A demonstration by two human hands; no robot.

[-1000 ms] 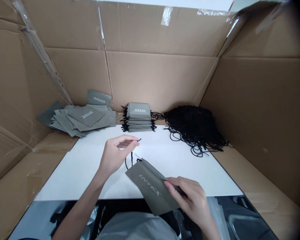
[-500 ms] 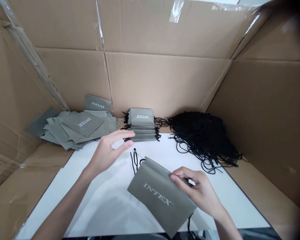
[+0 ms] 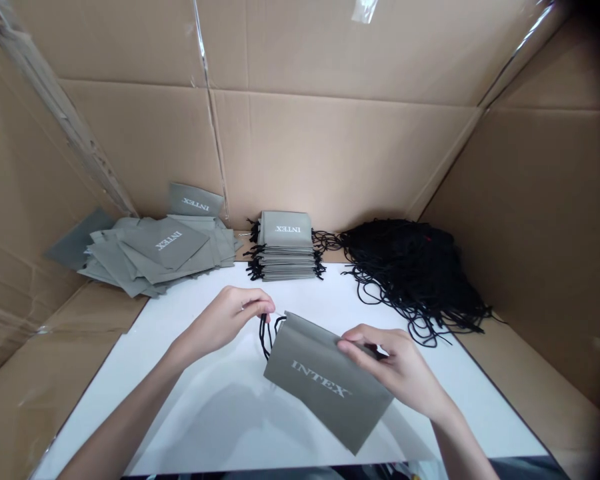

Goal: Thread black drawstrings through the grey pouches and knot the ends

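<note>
A grey drawstring pouch (image 3: 325, 380) marked INTEX hangs tilted above the white table. My right hand (image 3: 387, 360) pinches its top edge near the right corner, thumb in front. Just off the pouch's left top corner, my left hand (image 3: 245, 317) is closed, thumb and fingertips together on a black cord (image 3: 264, 337). The cord dangles in loops below those fingertips. Between the fingertips and the pouch corner runs a thin pale strip, too fine to make out as wire or needle. Another bit of cord curls at that corner.
At the back left lies a loose heap of grey pouches (image 3: 150, 257). A neat stack of corded pouches (image 3: 287, 257) stands at the back middle. A pile of black cords (image 3: 410, 273) spreads at the back right. Cardboard walls (image 3: 340, 153) enclose the white table (image 3: 220, 413).
My left hand, apart from the cord before, has moved down and closed on it. My right hand keeps its hold on the pouch, which has shifted slightly. The view has tilted down a little.
</note>
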